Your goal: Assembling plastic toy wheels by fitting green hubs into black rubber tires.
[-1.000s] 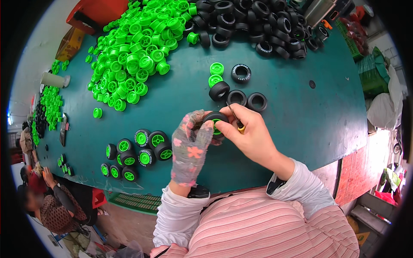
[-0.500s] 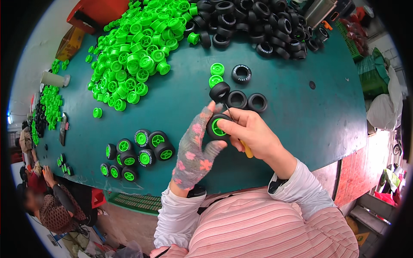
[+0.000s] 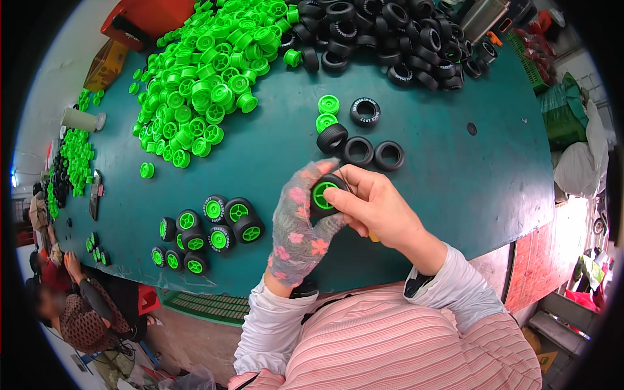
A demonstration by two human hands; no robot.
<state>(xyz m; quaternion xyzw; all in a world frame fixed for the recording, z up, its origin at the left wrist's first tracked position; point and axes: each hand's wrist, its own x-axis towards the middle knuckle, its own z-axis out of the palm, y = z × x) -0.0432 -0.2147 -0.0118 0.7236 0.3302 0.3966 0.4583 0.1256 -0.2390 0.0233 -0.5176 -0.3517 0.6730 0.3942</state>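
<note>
My floral-gloved left hand [image 3: 298, 221] curls around a black-tyred wheel [image 3: 318, 190] — take it as my dial's centre — while my right hand [image 3: 380, 203], closed round a yellow-handled tool [image 3: 374, 238], lays its thumb on the wheel's green hub [image 3: 318, 197]. Loose tyres [image 3: 332, 138] lie towards one o'clock, heaped green hubs [image 3: 201, 84] between ten and eleven, assembled wheels [image 3: 214, 208] between eight and nine.
</note>
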